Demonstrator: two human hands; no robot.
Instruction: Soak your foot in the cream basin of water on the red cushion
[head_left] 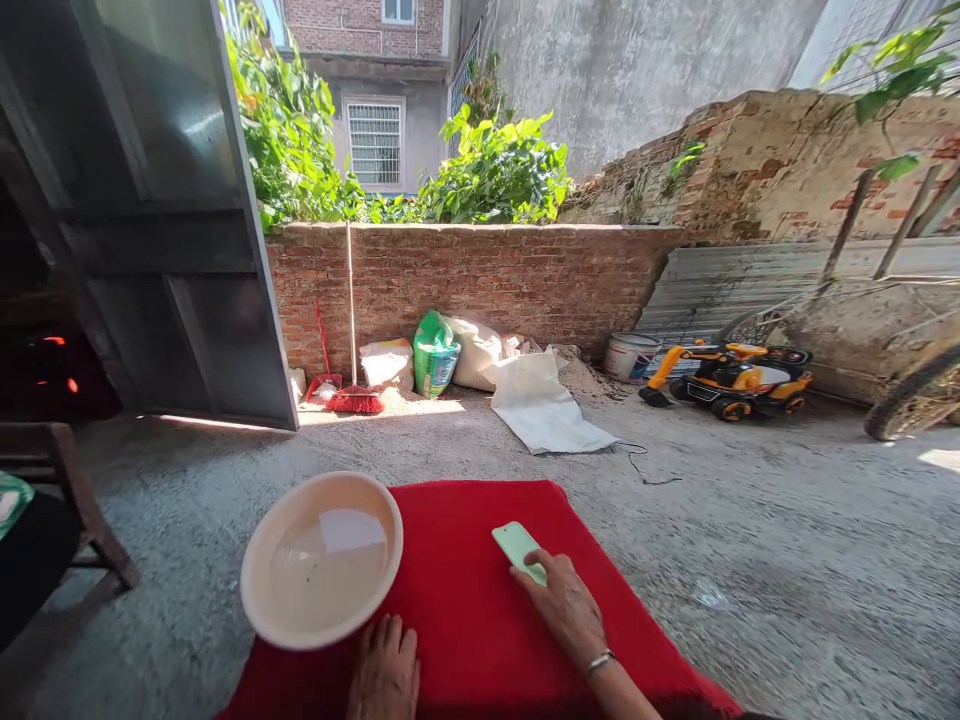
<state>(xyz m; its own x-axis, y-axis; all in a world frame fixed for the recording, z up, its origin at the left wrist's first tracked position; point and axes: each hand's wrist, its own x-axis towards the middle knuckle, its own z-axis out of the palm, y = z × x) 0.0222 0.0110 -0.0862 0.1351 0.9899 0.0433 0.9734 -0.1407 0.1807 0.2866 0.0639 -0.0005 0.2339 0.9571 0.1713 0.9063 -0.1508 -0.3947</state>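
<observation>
On a table covered with red cloth point(480, 620) lies a light green phone or phone case point(517, 545). My right hand point(566, 605), with a bracelet at the wrist, has its fingers and thumb closed on the near end of that phone. My left hand point(384, 670) rests flat on the cloth, fingers stretched out and holding nothing. Just beyond its fingertips stands a cream plastic basin point(322, 632), which seems to hold clear water with a bright reflection. The basin sits at the table's left edge.
At left are a metal door point(172, 220) and a wooden chair point(82, 500) with a person partly in view. By the brick wall point(510, 280) are a broom point(355, 400), sacks point(435, 360) and a bucket point(630, 355). A toy excavator point(742, 380) and a wheel point(919, 400) stand right.
</observation>
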